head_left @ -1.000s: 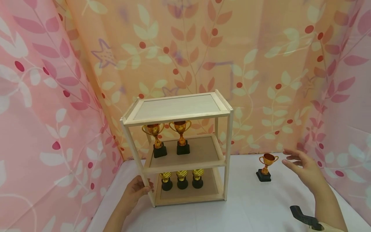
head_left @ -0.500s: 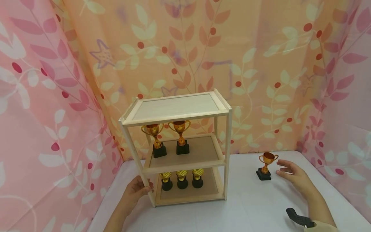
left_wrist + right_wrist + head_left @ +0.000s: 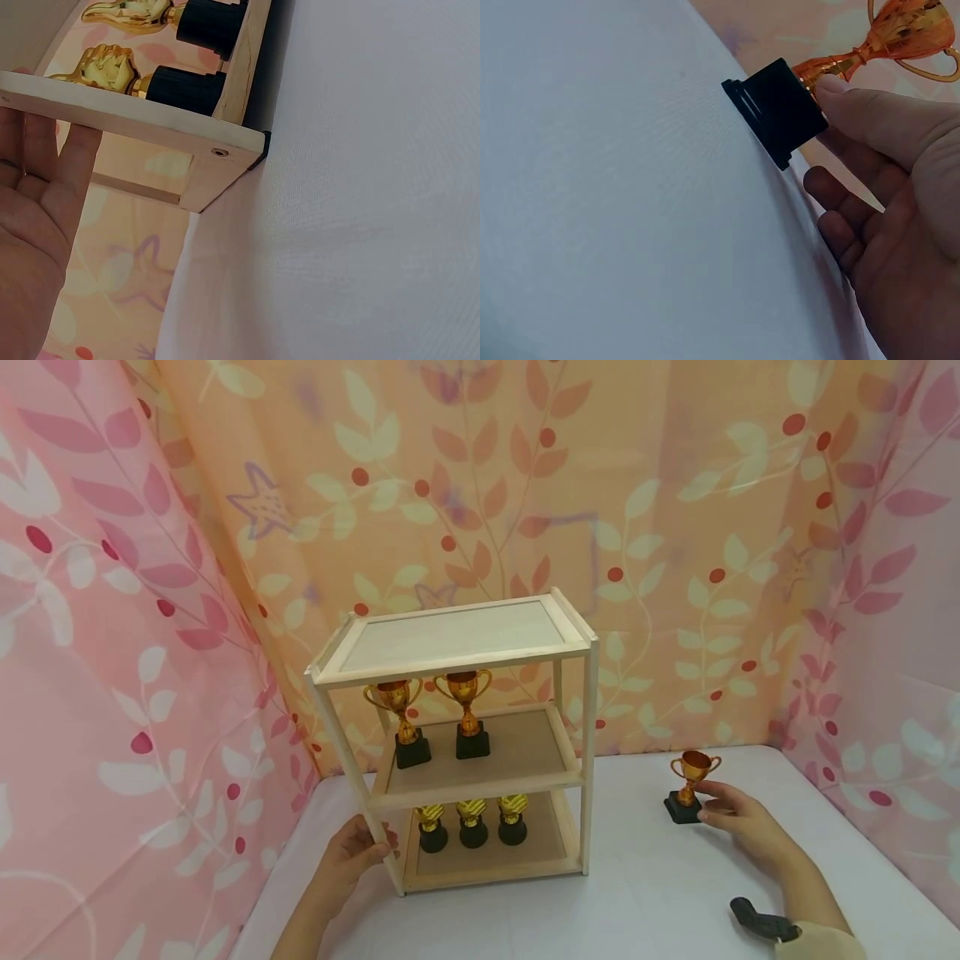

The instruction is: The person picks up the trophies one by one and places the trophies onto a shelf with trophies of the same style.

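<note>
My left hand (image 3: 341, 864) grips the left front post of a three-tier wooden shelf rack (image 3: 480, 789), thumb in front; the left wrist view shows fingers (image 3: 79, 154) against the post. At the right, my right hand (image 3: 746, 822) pinches a gold trophy cup (image 3: 693, 767) low on its stem. In the right wrist view the thumb lies at the stem just above the black base (image 3: 776, 109), with the index finger mostly hidden behind. That cup stands upright on the white cloth. Two similar cups, a left one (image 3: 411, 747) and a right one (image 3: 471, 739), stand on the middle shelf.
Three gold hand-shaped trophies (image 3: 472, 831) on black bases line the bottom shelf, their tops partly hidden by the middle shelf edge. The rack's top panel (image 3: 453, 635) bears nothing. Patterned curtains (image 3: 645, 527) enclose the white-covered table (image 3: 622, 902) at the back and sides.
My right hand has moved left and down from beside the trophy cup to its stem and base, fingers now around it. The left hand has stayed on the post.
</note>
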{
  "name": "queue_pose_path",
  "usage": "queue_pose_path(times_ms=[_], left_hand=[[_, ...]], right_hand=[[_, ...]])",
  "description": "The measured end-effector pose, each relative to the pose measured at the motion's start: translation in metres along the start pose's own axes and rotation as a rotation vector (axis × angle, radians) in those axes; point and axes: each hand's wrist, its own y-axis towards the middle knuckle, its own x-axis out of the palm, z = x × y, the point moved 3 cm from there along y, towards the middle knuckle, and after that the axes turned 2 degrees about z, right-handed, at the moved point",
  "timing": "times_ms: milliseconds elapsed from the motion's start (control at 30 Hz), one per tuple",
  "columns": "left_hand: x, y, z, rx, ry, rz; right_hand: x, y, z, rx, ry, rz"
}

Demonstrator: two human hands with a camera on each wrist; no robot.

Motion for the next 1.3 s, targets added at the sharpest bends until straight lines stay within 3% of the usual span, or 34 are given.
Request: queue_pose_path(times_ms=[267, 533, 833, 1067, 1300], left_hand=[[0.001, 0.0, 0.0, 0.0, -0.004, 0.002], [-0.001, 0.0, -0.002, 0.0, -0.006, -0.007], [-0.001, 0.0, -0.002, -0.021, 0.023, 0.012], [-0.001, 0.0, -0.001, -0.014, 0.008, 0.006], [-0.001, 0.0, -0.002, 0.008, 0.001, -0.004]], right_hand=[[0.007, 0.002, 0.0, 0.014, -0.04, -0.022], [0.01, 0.002, -0.007, 0.028, -0.133, 0.017], [0.013, 0.002, -0.008, 0.067, -0.167, 0.046], [0.009, 0.003, -0.01, 0.081, -0.225, 0.079], [-0.001, 0.004, -0.029, 0.042, -0.278, 0.111]])
